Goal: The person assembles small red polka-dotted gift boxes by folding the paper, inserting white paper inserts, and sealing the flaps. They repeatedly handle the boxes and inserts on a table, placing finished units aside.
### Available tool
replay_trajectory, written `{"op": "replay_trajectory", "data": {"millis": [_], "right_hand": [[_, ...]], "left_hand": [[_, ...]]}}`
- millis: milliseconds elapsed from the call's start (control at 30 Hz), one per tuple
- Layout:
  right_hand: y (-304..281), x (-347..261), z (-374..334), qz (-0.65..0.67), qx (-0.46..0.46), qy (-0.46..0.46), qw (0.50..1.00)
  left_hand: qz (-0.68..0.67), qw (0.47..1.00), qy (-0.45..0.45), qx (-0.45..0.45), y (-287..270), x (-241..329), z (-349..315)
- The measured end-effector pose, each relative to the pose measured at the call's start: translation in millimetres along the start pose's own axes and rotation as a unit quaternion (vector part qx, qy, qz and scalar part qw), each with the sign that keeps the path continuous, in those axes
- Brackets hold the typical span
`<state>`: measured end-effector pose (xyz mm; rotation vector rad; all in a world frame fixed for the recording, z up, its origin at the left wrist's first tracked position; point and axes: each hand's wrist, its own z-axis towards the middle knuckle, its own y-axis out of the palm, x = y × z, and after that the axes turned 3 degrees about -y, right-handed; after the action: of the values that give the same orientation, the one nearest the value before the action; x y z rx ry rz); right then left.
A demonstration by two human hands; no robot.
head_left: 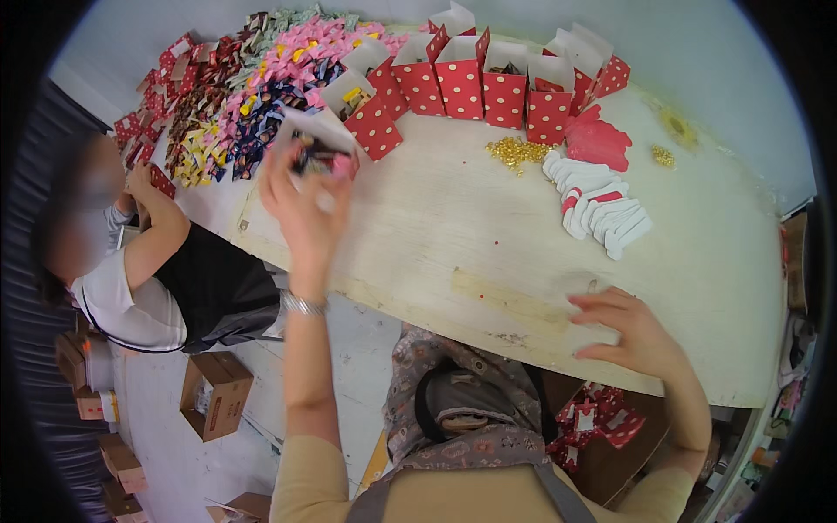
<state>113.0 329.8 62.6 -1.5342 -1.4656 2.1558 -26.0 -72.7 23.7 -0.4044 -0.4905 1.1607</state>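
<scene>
left hand [301,207]: holding blurred, open, white-lined cardboard box [333,131] with small wrapped sweets [316,164], over pale tabletop [418,213] | right hand [635,336]: fingers loosely spread, near table edge | beyond: upright red polka-dot boxes [460,85], multicoloured sweet heap [292,65]

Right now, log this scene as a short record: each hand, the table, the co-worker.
Left hand: holding an open box, motion-blurred, small pieces inside
Right hand: open, nothing visible in it, at the table's front edge
Table, far side: dotted red boxes, heaped wrapped candies
Table, right: white cutouts, red cutouts, gold bits
Co-worker: at the left
</scene>
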Motion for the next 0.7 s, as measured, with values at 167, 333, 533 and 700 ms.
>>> {"op": "replay_trajectory", "data": {"millis": [167,333,533,700], "right_hand": [[75.5,16.6,101.4,0.036,0.202,-0.178,0.962],[95.1,49.2,115.5,0.225,0.239,-0.174,0.929],[103.0,59.7,112.0,0.256,0.294,-0.159,0.907],[95.8,50.3,109.2,0.196,0.322,-0.119,0.918]], "left_hand": [[-0.136,0.984,-0.083,-0.08,-33.2,120.0,-65.9],[-0.445,0.864,-0.234,-0.008,3.9,134.7,-80.0],[-0.64,0.713,-0.252,-0.134,21.7,120.1,-84.6],[-0.57,0.739,-0.328,-0.147,19.8,138.8,-75.2]]}}
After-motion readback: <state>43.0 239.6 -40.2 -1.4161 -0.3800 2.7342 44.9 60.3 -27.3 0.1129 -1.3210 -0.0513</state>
